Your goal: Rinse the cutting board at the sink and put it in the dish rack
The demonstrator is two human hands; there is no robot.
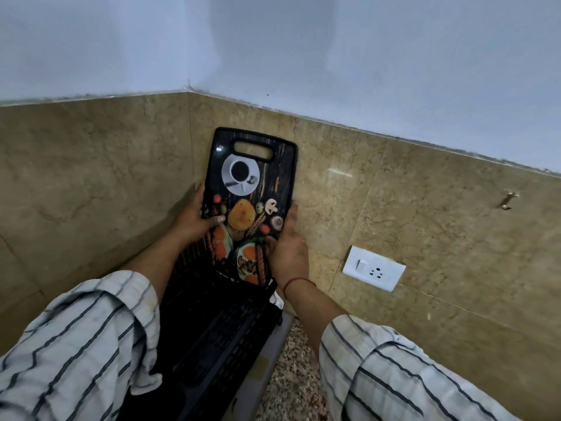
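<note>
The cutting board point(247, 189) is black with printed food pictures and a handle slot at its top. It stands upright in the far end of a black slotted dish rack point(218, 326), leaning back toward the tiled wall corner. My left hand point(195, 215) grips the board's left edge, thumb on its face. My right hand point(288, 244) holds the right edge lower down. The board's bottom edge sits inside the rack, partly hidden by my hands.
Tan tiled walls point(91, 183) meet in a corner just behind the board. A white switch and socket plate point(374, 272) is on the right wall, with a metal hook point(507, 200) further right. Speckled countertop point(291, 375) shows beside the rack.
</note>
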